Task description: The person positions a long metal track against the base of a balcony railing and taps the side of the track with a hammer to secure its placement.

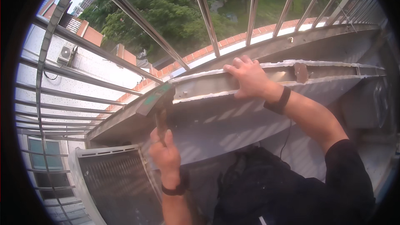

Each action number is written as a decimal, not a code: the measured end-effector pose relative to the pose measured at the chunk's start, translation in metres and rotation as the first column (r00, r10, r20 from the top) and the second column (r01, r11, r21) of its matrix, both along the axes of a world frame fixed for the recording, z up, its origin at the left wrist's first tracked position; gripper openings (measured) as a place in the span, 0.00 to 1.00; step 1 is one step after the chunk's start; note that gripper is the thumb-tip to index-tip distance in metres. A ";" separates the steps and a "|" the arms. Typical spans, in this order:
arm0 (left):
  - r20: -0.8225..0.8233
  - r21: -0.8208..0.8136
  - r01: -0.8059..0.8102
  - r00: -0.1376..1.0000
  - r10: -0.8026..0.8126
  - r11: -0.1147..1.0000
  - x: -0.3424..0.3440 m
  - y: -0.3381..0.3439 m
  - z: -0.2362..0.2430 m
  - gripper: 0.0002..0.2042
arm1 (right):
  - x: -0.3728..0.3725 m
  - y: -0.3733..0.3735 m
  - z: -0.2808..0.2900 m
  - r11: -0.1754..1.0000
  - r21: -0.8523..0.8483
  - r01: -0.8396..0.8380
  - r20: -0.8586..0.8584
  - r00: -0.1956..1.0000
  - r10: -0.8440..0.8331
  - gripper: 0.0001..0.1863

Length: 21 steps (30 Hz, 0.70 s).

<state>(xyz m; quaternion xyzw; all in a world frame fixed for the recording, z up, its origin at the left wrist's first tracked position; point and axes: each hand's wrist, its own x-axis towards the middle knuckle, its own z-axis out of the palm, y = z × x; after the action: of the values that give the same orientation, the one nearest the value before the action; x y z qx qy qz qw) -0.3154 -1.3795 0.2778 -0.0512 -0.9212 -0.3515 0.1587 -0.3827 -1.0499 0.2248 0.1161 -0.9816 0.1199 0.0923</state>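
Left hand (166, 152) grips a hammer (155, 99) mid-frame; right hand (249, 77), open, braces the panel (233, 116). A glancing blow could hit those fingers.

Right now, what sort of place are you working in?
Likely an outdoor ledge high on a building, inside a metal security cage: steel bars overhead, treetops below them, a finned air-conditioner unit beside me, and a grey sheet-metal channel under my right hand.
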 end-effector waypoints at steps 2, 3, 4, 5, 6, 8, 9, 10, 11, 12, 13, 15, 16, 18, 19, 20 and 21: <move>0.031 -0.004 -0.011 0.999 0.011 1.000 0.003 -0.006 -0.005 0.12 | -0.006 0.002 0.007 0.998 0.036 0.049 -0.066 0.997 -0.047 0.42; 0.026 -0.012 0.000 1.000 0.000 1.000 0.001 -0.010 -0.011 0.12 | -0.009 0.003 0.010 0.999 0.004 0.041 -0.058 0.997 -0.041 0.41; 0.022 -0.020 0.012 1.000 -0.012 1.000 0.000 -0.012 -0.014 0.12 | -0.011 0.005 0.012 0.999 0.008 0.034 -0.053 0.998 -0.033 0.41; 0.028 -0.017 0.005 1.000 -0.005 1.000 0.001 -0.014 -0.013 0.12 | -0.011 0.006 0.014 1.000 0.011 -0.017 0.016 1.000 0.017 0.41; 0.072 0.011 0.005 0.997 -0.006 1.000 0.001 -0.014 -0.008 0.12 | -0.011 0.006 0.016 0.998 0.009 -0.069 0.089 0.994 0.068 0.41; 0.128 0.041 -0.004 0.992 -0.001 0.999 0.000 -0.015 -0.004 0.12 | -0.011 0.005 0.022 0.993 0.043 -0.109 0.160 0.982 0.101 0.40; 0.130 0.035 0.002 0.991 -0.006 0.999 -0.004 -0.017 -0.004 0.12 | -0.012 0.004 0.025 0.995 0.026 -0.093 0.170 0.982 0.087 0.41; 0.133 0.028 0.008 0.991 -0.012 1.000 -0.006 -0.019 -0.003 0.12 | -0.011 0.003 0.024 0.997 0.010 -0.076 0.180 0.981 0.073 0.41; 0.112 0.012 0.019 0.994 -0.020 1.000 -0.007 -0.020 -0.001 0.11 | -0.008 0.003 0.010 0.997 0.014 -0.072 0.057 0.996 0.071 0.36; 0.117 0.013 0.015 0.993 -0.016 1.000 -0.009 -0.022 -0.001 0.11 | -0.007 0.000 0.007 0.997 0.015 -0.075 0.061 0.995 0.074 0.36; 0.101 -0.035 0.028 0.995 -0.024 0.999 -0.011 -0.024 -0.002 0.11 | -0.007 -0.004 0.004 0.999 0.034 -0.024 0.011 1.000 0.024 0.36; 0.097 -0.083 0.039 0.995 -0.031 0.996 -0.014 -0.027 -0.001 0.12 | -0.008 -0.009 0.002 0.997 0.076 0.034 -0.007 0.999 -0.034 0.41; 0.135 -0.109 0.022 0.991 -0.007 0.994 -0.015 -0.027 0.002 0.12 | -0.009 -0.012 -0.001 0.997 0.075 0.031 0.003 1.000 -0.031 0.41; 0.178 -0.133 0.016 0.984 0.008 0.991 -0.021 -0.024 0.002 0.12 | -0.011 -0.016 -0.006 0.993 0.107 -0.055 -0.102 0.993 0.066 0.47; 0.215 -0.163 0.025 0.976 0.011 0.986 -0.025 -0.022 0.000 0.13 | -0.011 -0.016 -0.005 0.990 0.137 -0.034 -0.094 0.994 0.047 0.52; 0.251 -0.193 0.037 0.968 0.013 0.981 -0.029 -0.018 -0.002 0.13 | -0.012 -0.014 -0.004 0.990 0.140 -0.025 -0.087 0.996 0.038 0.52; 0.307 -0.202 0.044 0.951 0.021 0.978 -0.032 -0.014 -0.003 0.13 | -0.013 -0.011 -0.004 0.990 0.139 -0.023 -0.060 0.998 0.031 0.52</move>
<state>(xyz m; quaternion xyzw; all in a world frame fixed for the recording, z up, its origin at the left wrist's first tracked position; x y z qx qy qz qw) -0.3477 -1.3934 0.2753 -0.0172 -0.9659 -0.2583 0.0050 -0.3952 -1.0609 0.2205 0.1391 -0.9826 0.0492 0.1128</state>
